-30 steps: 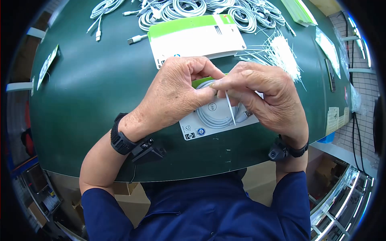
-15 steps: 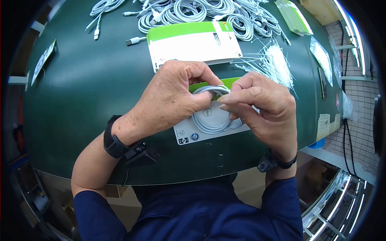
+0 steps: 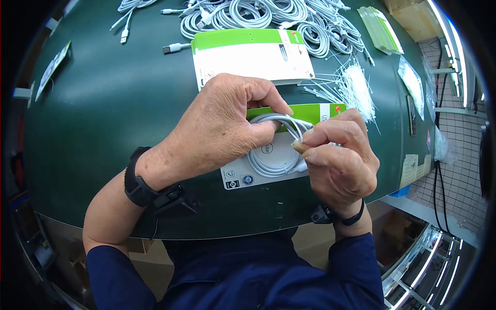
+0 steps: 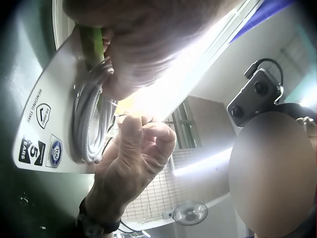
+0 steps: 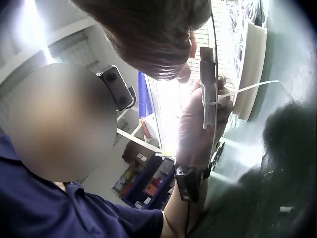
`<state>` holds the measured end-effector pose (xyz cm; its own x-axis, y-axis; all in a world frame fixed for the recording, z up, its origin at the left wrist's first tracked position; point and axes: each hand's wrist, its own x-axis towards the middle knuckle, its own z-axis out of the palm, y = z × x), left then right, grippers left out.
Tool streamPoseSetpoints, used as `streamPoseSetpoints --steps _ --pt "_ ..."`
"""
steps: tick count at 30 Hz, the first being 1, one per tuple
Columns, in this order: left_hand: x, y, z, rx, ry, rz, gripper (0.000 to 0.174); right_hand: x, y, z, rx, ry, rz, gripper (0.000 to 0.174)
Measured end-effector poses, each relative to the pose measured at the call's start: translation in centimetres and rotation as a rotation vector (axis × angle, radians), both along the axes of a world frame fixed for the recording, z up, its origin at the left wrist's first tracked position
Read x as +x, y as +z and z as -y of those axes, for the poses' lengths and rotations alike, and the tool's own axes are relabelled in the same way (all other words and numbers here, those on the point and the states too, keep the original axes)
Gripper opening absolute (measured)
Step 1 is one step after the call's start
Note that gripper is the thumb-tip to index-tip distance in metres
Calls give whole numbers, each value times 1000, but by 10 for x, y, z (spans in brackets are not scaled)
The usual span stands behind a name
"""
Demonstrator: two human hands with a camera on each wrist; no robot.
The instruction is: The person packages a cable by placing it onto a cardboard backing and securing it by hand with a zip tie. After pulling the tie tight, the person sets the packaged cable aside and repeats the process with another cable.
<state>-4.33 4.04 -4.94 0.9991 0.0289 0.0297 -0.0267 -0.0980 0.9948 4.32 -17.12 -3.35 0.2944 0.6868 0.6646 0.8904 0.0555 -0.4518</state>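
A printed white-and-green card point(image 3: 232, 175) lies in front of the person with a coil of light grey USB cable point(image 3: 257, 164) against it. The left hand point(image 3: 227, 121) holds the coil's upper part and the card between thumb and fingers. Thumb and index finger of the right hand point(image 3: 343, 160) pinch the end of a thin white cable tie point(image 3: 293, 125) that runs from the top of the coil. In the right wrist view, the USB plug point(image 5: 208, 74) stands along the card, and a white tie tail point(image 5: 257, 85) sticks out behind it.
A stack of similar cards point(image 3: 253, 57) lies just beyond the hands. Loose white cable ties point(image 3: 356, 90) are heaped to its right, and many coiled cables point(image 3: 243, 13) at the back. More cards point(image 3: 380, 31) and a plastic bag point(image 3: 412, 85) are at the right of the green table point(image 3: 119, 103).
The right hand has moved from beside the left fingertips down and to the right, drawing the cable tie's end with it. The left hand keeps its hold on the coil and card.
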Motion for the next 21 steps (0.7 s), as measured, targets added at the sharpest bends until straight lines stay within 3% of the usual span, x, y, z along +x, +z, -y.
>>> streamPoseSetpoints --steps 21 --pt "1 -6 1 33 14 21 23 4 -7 -7 -80 -27 -28 31"
